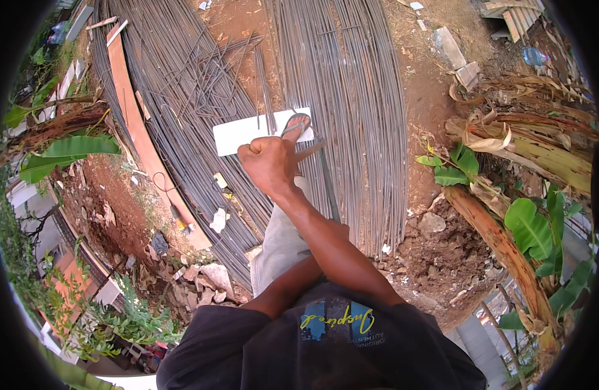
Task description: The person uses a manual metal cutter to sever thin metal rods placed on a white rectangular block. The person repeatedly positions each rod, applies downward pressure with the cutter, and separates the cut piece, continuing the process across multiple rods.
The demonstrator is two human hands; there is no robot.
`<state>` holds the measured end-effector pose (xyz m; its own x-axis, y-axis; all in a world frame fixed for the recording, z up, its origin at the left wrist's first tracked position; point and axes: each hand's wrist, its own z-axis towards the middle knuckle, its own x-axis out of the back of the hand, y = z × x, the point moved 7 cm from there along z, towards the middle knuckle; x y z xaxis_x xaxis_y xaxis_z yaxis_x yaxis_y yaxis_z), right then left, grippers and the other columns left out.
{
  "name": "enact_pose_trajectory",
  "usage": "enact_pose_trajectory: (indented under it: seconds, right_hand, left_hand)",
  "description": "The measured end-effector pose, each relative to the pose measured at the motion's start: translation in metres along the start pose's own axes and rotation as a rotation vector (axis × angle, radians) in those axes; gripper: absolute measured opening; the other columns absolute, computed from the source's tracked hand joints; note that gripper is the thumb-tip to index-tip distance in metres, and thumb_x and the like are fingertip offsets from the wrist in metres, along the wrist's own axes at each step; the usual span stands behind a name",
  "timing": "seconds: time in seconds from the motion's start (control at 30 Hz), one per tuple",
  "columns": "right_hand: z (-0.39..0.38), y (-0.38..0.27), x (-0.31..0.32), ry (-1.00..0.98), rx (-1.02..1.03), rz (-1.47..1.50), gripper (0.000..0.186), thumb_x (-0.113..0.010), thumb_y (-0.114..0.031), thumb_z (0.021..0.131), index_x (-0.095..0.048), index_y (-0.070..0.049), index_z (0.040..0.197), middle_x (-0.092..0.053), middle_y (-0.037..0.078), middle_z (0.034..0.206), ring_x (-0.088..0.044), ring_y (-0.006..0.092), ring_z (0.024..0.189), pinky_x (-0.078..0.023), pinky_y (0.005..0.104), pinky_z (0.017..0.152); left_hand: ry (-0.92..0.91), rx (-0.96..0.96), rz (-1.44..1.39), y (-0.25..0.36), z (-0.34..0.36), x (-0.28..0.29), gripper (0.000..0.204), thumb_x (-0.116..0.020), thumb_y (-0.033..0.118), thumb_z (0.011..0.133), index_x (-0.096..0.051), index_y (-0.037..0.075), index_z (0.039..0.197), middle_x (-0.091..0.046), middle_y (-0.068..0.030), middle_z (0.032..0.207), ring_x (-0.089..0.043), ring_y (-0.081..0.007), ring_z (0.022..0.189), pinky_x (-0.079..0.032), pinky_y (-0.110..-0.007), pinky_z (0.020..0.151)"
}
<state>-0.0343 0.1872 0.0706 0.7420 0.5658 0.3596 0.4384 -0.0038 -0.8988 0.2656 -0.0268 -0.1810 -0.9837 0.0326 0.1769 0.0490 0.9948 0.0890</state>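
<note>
My right hand (268, 162) is closed in a fist, reaching forward across my body. A short brown stick-like piece (310, 151) juts out of the fist on its right side; its other end is hidden. My left arm crosses beneath the right forearm, and only a bit of my left hand (340, 229) shows past it, fingers hidden. Close by that hand, a dark flat bar (329, 185) runs away from me toward the brown piece. Under the fist and my sandalled foot (297, 125) lies a white board (231, 138), on top of long steel reinforcing bars (358, 130).
More steel bars (163, 78) spread leftward, with short loose pieces on top. A long wooden plank (140, 133) lies along their left side. Broken stones (205, 283) are at lower left. Banana trunks (501, 244) and a dirt heap (442, 253) border the right.
</note>
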Motion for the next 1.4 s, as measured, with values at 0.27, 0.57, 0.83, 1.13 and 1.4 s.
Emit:
enact_pose_trajectory:
  seconds: [0.27,0.57,0.83,1.13,1.4]
  right_hand:
    - [-0.051,0.006,-0.171,-0.463,0.227,-0.160,0.025,-0.072,-0.014,0.079,-0.065,-0.006,0.056,-0.063,0.017,0.056,-0.065,0.0344,0.051,-0.051,0.0480,0.055]
    - [-0.148,0.045,-0.044,0.112,0.170,0.145,0.042,-0.072,-0.010,0.079,-0.043,0.000,0.050,-0.035,0.002,0.045,-0.032,0.0073,0.044,-0.029,0.0356,0.044]
    - [-0.165,0.114,0.149,0.189,0.003,0.234,0.040,-0.065,-0.008,0.086,-0.043,-0.009,0.052,-0.039,-0.007,0.052,-0.033,0.0035,0.049,-0.021,0.0287,0.046]
    - [-0.264,0.130,0.105,0.114,-0.050,0.231,0.042,-0.064,0.001,0.089,-0.035,-0.007,0.059,-0.033,-0.007,0.058,-0.030,0.0016,0.057,-0.022,0.0298,0.049]
    - [-0.227,0.137,0.119,0.364,0.060,0.192,0.040,-0.063,0.007,0.087,-0.034,-0.001,0.060,-0.033,-0.002,0.056,-0.034,0.0050,0.057,-0.029,0.0315,0.051]
  left_hand:
    - [0.132,-0.001,-0.161,-0.029,0.078,-0.065,0.052,-0.064,0.023,0.091,-0.050,-0.004,0.133,-0.071,-0.0342,0.112,-0.071,-0.0482,0.106,-0.056,-0.055,0.096]
    - [0.050,-0.227,-0.666,-0.064,0.070,0.007,0.022,-0.063,0.019,0.091,-0.061,0.001,0.104,-0.068,-0.0168,0.081,-0.069,-0.0308,0.068,-0.056,-0.049,0.061]
    - [-0.299,-0.321,-0.879,-0.069,0.043,0.020,0.012,-0.059,0.016,0.095,-0.061,0.008,0.086,-0.058,-0.0046,0.070,-0.055,-0.0202,0.056,-0.048,-0.041,0.052]
    - [-0.371,-0.145,-0.978,-0.084,0.047,0.041,0.015,-0.059,0.018,0.096,-0.062,0.011,0.082,-0.056,-0.0016,0.069,-0.052,-0.0169,0.055,-0.046,-0.037,0.050]
    - [-0.355,-0.151,-0.683,-0.039,0.025,0.114,0.013,-0.059,0.016,0.091,-0.057,0.011,0.079,-0.055,-0.0023,0.066,-0.054,-0.0163,0.058,-0.048,-0.038,0.052]
